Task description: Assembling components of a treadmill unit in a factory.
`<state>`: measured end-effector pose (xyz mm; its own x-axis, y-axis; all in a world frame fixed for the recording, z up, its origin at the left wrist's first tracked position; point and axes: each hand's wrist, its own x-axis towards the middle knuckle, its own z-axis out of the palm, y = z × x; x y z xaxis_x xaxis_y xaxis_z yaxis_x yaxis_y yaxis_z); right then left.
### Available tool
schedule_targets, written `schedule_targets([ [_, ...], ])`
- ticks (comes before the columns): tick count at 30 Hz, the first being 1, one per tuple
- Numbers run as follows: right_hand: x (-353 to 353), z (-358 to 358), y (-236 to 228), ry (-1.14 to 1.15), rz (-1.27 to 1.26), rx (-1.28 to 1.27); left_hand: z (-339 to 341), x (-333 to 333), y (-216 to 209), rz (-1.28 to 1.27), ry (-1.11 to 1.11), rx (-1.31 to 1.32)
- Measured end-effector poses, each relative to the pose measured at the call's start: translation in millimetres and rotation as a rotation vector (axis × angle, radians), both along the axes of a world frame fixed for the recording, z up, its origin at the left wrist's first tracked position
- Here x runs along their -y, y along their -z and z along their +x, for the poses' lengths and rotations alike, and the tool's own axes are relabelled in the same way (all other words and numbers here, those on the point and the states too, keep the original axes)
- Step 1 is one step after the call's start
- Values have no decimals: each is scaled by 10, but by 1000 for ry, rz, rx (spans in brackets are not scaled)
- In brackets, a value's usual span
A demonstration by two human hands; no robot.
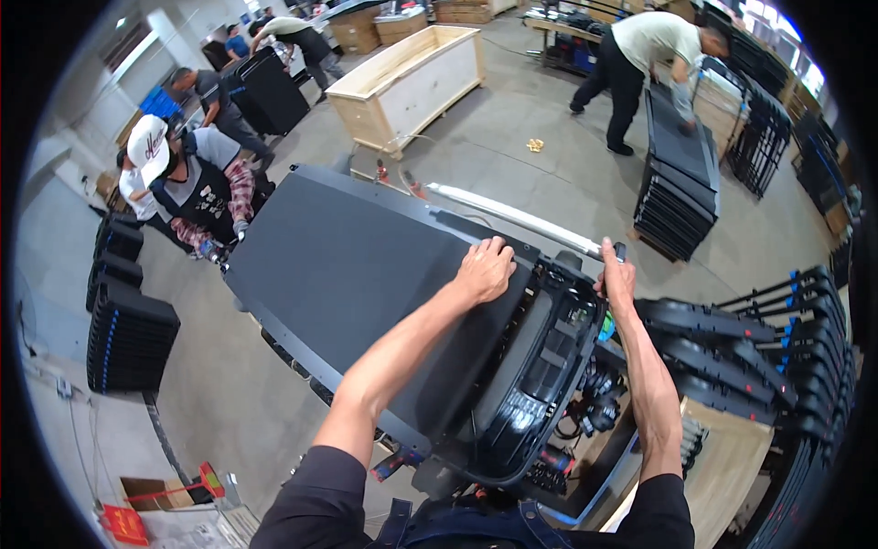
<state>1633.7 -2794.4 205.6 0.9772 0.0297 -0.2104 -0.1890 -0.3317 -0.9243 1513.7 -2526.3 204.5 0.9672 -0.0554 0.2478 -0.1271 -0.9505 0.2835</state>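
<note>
A large black treadmill-like deck lies in front of me, its right end opening into a black housing with parts showing inside. My left hand rests on the deck's far right corner, fingers bent and closed; whatever is under them is hidden. Beyond the far edge stretches a long silver bar. My right hand is closed at the bar's right end, thumb up, and a small black piece pokes out above the fist. At the deck's left end, a co-worker's gloved hand holds a power drill.
An open wooden crate stands beyond the deck. At right, another person bends over stacked black panels. Black frames crowd my right side, near a wooden board. More black stacks stand at left. A red box sits lower left.
</note>
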Motion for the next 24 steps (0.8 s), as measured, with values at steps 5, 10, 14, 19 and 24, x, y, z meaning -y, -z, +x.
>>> schedule_targets([
  [5,-53,471,90,-45,-19,-23,232,-301,-226,92,249,-45],
  [10,-660,649,-34,-426,-54,-61,242,-213,-388,193,146,124],
  [14,-1285,516,-378,-878,-223,22,-252,-7,-571,-74,-116,295],
  [19,-1670,386,-407,-1166,-482,54,-1946,-53,-666,-196,-490,202],
  [24,-1561,263,-388,-1128,-478,139,-3520,531,-523,-925,-1092,-386],
])
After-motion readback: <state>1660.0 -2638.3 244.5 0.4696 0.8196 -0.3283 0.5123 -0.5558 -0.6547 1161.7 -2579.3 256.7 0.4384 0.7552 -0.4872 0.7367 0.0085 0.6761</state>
